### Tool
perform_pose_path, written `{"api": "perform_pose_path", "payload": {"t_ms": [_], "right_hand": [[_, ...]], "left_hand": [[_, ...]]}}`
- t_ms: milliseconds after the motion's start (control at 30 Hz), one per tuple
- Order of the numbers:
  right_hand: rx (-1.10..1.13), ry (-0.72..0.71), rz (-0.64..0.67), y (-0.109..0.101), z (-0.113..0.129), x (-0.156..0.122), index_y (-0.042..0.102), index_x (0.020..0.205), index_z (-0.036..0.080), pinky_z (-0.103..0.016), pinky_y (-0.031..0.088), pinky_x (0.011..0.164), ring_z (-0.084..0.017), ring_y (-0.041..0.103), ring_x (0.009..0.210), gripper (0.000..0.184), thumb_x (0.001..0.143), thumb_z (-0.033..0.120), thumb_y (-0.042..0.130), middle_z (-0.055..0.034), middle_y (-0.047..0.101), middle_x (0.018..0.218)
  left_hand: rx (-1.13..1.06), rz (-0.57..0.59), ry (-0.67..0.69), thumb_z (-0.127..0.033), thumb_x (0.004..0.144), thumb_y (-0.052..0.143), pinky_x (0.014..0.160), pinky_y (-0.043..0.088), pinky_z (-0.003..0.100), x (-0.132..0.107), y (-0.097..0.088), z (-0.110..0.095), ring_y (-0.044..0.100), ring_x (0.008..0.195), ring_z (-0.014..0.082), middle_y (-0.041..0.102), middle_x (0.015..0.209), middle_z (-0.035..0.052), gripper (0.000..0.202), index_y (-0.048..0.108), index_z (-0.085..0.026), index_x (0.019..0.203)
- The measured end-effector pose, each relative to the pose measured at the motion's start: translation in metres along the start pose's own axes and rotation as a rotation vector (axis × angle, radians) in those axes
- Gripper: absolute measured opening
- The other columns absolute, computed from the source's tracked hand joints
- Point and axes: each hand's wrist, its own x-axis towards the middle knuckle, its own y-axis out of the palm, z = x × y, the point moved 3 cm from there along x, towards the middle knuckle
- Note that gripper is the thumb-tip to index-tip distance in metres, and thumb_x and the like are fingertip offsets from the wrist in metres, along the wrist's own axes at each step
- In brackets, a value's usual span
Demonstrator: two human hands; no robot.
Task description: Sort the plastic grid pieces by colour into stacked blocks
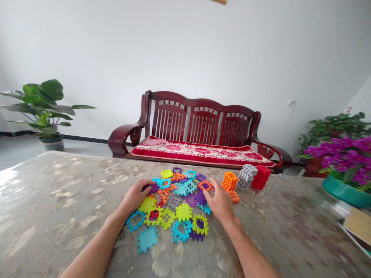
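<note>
Several flat plastic interlocking tiles point(174, 200) in blue, lime, purple, orange and grey lie spread on the marbled table point(58, 200). My left hand point(136, 196) rests on the pile's left edge, fingers curled on a purple tile point(154, 187). My right hand point(218, 200) lies on the pile's right side, its thumb and forefinger pinching an orange tile point(205, 185). Just right of the pile stand three assembled cubes: orange point(230, 180), grey point(246, 176) and red point(261, 177).
A dark red wooden bench point(199, 127) with a red patterned cushion stands behind the table. A green potted plant point(43, 112) is on the floor at left. Purple flowers in a teal pot point(344, 170) and some books point(359, 227) sit at the table's right edge.
</note>
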Motion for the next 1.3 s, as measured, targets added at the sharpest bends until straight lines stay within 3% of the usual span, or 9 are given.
{"api": "perform_pose_path", "payload": {"t_ms": [167,300,533,667,1100,1300], "right_hand": [[-0.014,0.019,-0.034,-0.006,-0.013,0.0,0.05,0.137,0.022,-0.032,0.045,0.097,-0.021,0.064,0.11,0.055,0.085,0.039,0.057,-0.0066,0.068,0.124],[-0.075,0.027,-0.133,-0.021,-0.031,-0.003,0.054,0.132,0.019,-0.033,0.045,0.094,-0.023,0.064,0.106,0.055,0.084,0.043,0.058,-0.0096,0.069,0.12],[-0.129,0.189,-0.269,-0.041,-0.077,-0.024,0.049,0.135,0.019,-0.036,0.044,0.09,-0.026,0.063,0.103,0.055,0.086,0.045,0.052,-0.0104,0.068,0.118],[-0.181,0.24,-0.246,-0.041,-0.088,-0.028,0.047,0.136,0.018,-0.038,0.044,0.088,-0.028,0.062,0.102,0.058,0.085,0.044,0.052,-0.0106,0.068,0.117],[-0.262,0.289,-0.132,-0.032,-0.093,-0.024,0.044,0.139,0.016,-0.038,0.046,0.084,-0.03,0.063,0.102,0.061,0.086,0.046,0.054,-0.0111,0.068,0.117],[-0.282,0.324,-0.054,-0.032,-0.089,-0.024,0.038,0.144,0.015,-0.041,0.048,0.083,-0.032,0.063,0.105,0.074,0.083,0.051,0.058,-0.0155,0.066,0.118]], "left_hand": [[0.003,-0.009,0.002,-0.035,0.077,0.049,0.098,0.05,0.036,0.001,0.0,0.001,0.067,0.103,0.0235,0.075,0.109,0.0029,0.034,0.074,-0.025,0.098],[0.013,-0.008,0.006,-0.035,0.077,0.048,0.098,0.05,0.034,0.002,0.0,0.003,0.067,0.104,0.0229,0.075,0.11,0.0019,0.035,0.074,-0.026,0.098],[-0.005,-0.01,0.004,-0.036,0.076,0.049,0.098,0.05,0.035,0.002,0.001,0.003,0.067,0.103,0.0234,0.075,0.109,0.0024,0.034,0.075,-0.026,0.096],[-0.001,-0.003,0.016,-0.036,0.076,0.049,0.099,0.05,0.035,0.003,0.002,0.004,0.067,0.104,0.0233,0.075,0.109,0.0025,0.034,0.075,-0.026,0.097],[0.021,-0.004,0.018,-0.038,0.077,0.048,0.1,0.049,0.036,0.002,0.001,0.004,0.066,0.108,0.0243,0.074,0.112,0.0026,0.035,0.075,-0.026,0.097],[0.03,-0.004,0.014,-0.038,0.077,0.049,0.1,0.049,0.035,0.003,0.001,0.004,0.067,0.106,0.0241,0.074,0.111,0.0029,0.036,0.075,-0.026,0.097]]}}
